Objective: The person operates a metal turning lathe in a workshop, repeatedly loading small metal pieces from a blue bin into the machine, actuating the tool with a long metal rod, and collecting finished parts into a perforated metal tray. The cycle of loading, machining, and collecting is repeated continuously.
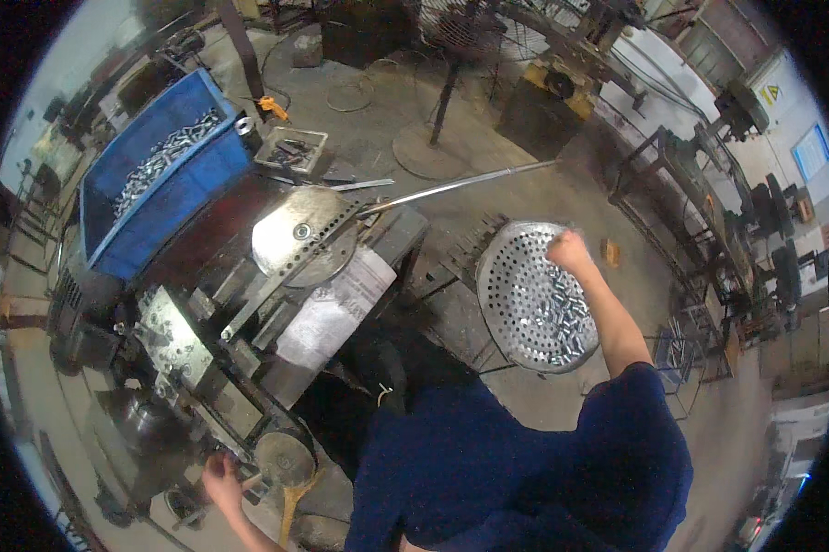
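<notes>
My right hand [569, 251] is closed in a fist over the far right part of a round perforated metal pan [502, 299]. Whatever the fist holds, if anything, is hidden. Short shiny metal sleeves [566, 322] lie loose in the pan below it, mostly toward its near right side. At the lower left, my left hand [221, 478] has its fingers curled beside the low end of a bench machine, close to a round metal disc [286, 457]. What those fingers grip is too small and dark to make out.
A blue crate [171, 184] full of small metal parts stands at the far left. On the bench are a round plate [295, 230], a long metal lever [460, 189] reaching right, and a paper sheet [336, 308]. A small tray [290, 149] and a pedestal fan [442, 101] are farther back.
</notes>
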The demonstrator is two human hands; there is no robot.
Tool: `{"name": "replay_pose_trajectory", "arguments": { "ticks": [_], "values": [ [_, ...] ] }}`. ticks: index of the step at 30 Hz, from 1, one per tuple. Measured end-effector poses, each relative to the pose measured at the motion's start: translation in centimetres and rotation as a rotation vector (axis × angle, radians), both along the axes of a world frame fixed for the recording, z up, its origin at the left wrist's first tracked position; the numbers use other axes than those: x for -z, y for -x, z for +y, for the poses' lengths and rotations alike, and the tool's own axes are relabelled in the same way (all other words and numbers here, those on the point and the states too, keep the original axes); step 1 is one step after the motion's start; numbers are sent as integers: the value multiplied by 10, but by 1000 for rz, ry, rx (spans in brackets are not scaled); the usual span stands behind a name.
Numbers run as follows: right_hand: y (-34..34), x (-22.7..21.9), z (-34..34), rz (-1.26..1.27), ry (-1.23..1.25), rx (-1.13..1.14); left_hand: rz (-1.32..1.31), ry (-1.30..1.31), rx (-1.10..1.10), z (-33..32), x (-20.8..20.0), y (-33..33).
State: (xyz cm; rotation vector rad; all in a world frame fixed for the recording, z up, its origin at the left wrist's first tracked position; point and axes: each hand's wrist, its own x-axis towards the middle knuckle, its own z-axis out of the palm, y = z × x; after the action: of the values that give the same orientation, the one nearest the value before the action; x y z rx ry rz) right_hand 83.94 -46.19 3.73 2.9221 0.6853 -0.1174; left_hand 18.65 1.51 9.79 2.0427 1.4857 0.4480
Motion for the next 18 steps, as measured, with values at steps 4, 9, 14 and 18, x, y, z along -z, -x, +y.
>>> {"name": "replay_pose_trajectory", "arguments": {
  "ticks": [4,9,14,18],
  "values": [
    [49,2,-9,116,-56,259,91,-64,-34,-11,-3,7],
    [62,-15,26,286,265,66,24,73,-40,-12,-11,7],
    [54,10,25,280,421,-77,129,-200,-53,-21,-9,12],
    [48,1,27,314,465,-36,291,3,95,-38,-60,-6]
  ]
}}
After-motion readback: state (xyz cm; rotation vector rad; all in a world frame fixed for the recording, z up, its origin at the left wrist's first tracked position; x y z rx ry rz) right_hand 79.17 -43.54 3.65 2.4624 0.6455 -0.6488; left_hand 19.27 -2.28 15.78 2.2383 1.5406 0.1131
